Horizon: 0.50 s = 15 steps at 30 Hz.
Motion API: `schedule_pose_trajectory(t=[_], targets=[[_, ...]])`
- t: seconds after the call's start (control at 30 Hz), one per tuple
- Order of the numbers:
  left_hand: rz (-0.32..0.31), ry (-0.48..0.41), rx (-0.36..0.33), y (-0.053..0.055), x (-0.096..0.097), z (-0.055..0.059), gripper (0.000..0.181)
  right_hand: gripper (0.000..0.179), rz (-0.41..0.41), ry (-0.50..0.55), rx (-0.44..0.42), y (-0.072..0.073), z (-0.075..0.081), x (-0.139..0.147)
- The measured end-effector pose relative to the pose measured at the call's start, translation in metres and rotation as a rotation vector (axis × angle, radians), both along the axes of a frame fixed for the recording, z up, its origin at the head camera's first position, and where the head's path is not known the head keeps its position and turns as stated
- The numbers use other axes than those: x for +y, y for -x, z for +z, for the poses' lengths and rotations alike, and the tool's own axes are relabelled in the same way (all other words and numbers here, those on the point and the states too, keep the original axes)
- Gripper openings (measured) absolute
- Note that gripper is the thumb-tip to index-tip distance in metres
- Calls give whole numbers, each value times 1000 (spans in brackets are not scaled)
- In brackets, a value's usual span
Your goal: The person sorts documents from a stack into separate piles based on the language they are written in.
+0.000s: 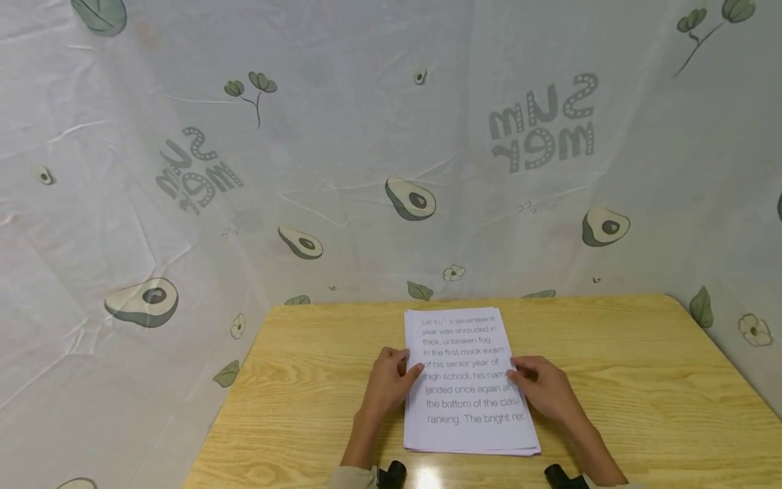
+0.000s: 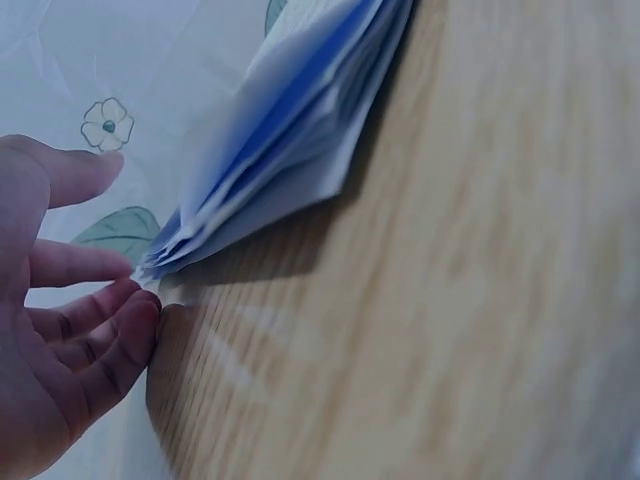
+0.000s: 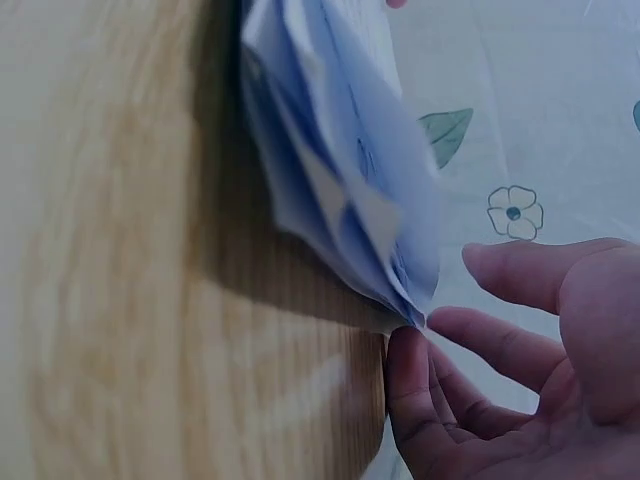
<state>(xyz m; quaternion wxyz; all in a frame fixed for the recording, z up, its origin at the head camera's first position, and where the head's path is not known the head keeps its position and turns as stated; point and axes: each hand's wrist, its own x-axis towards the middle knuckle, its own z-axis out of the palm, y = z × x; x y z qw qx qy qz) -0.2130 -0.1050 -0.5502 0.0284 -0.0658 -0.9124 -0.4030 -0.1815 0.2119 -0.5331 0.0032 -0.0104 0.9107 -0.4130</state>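
Observation:
A stack of white paper sheets point(image 1: 466, 380) lies on the wooden table, its top sheet printed with large English text. My left hand point(image 1: 387, 382) is at the stack's left edge and my right hand point(image 1: 546, 388) at its right edge. In the left wrist view, fingertips touch the edge of the sheets point(image 2: 290, 140), while the thumb point(image 2: 85, 177) stands apart from them. Likewise in the right wrist view, fingertips meet the edge of the paper point(image 3: 350, 180) and the thumb point(image 3: 515, 272) is off it. The sheet edges look loose and uneven there.
The light wooden table point(image 1: 293, 407) extends on both sides of the stack. Behind it and to the sides hangs a pale sheet point(image 1: 354, 136) printed with avocados, leaves and flowers. A black wrist device point(image 1: 392, 474) shows at the left cuff, another point(image 1: 563, 477) at the right.

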Motion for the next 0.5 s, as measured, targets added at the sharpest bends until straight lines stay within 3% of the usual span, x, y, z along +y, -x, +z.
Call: schedule_pose_trajectory(t=[0.5], targets=[[-6,4,1,-1,1,2,49,39,9,-21,68,-1,2,-8]])
